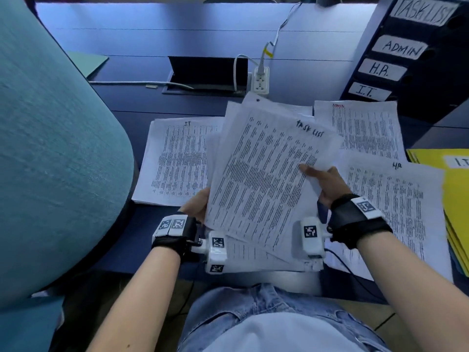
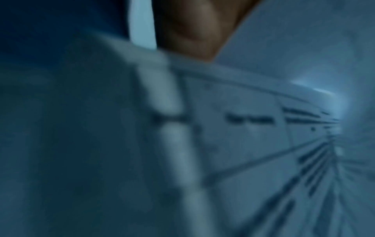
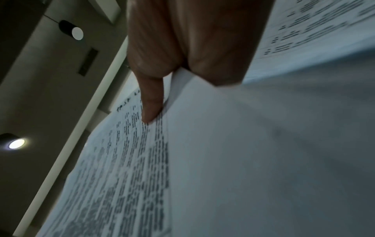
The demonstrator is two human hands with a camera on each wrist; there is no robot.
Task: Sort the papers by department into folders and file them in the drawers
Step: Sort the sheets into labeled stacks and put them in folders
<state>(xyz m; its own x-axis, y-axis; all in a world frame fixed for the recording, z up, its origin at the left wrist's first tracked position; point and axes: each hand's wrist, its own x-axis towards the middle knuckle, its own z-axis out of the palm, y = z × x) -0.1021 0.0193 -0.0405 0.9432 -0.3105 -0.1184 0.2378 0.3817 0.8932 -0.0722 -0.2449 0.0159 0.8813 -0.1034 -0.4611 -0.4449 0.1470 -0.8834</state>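
1. The right hand (image 1: 327, 184) pinches the right edge of the top sheet (image 1: 266, 174), headed "TASK LIST", thumb on its printed face and fingers beneath. The left hand (image 1: 196, 205) holds the fanned stack (image 1: 215, 153) from below at its lower left corner; its fingers are hidden under the paper.
2. The sheet's long axis runs from the person up and away, tilted toward the tabletop's far right corner. It is held above the tabletop, between the IT pile (image 1: 177, 158) near the left and the HR pile (image 1: 396, 199) near the right, with the Admin pile (image 1: 365, 125) at the far right.
3. I see no Task List pile, so the sheet likely needs a fresh bare spot; the right hand already has it.
4. The right wrist view shows the thumb (image 3: 151, 104) flat on the sheet's text. The left wrist view is blurred, showing only a bit of hand and paper. Only the head view shows the drawers (image 1: 411, 54) and the yellow folders (image 1: 456, 189).
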